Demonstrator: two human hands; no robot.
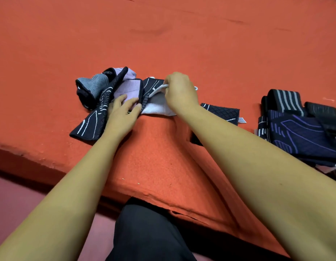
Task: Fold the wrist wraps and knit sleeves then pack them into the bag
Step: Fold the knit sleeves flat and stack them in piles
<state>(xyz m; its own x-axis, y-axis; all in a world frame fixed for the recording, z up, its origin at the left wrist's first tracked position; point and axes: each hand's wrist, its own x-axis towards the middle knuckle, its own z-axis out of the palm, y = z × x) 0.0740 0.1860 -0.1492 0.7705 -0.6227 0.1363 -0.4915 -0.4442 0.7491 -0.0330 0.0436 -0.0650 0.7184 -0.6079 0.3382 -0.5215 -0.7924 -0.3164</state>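
Right hand [179, 93] pinches cord [156, 89], left hand [124, 113] presses sleeve [126, 87]; tag [242, 120] illegible.

- Crumpled knit sleeves [99, 95], black with white lines and lilac insides, lie heaped under and left of the left hand [122, 112].
- A pale bag [157, 108] lies flat beneath the right hand [180, 93], which pinches its white cord [157, 89].
- Navy folded sleeves [302, 136] and striped wrist wraps [285, 98] are stacked well right of the right hand.
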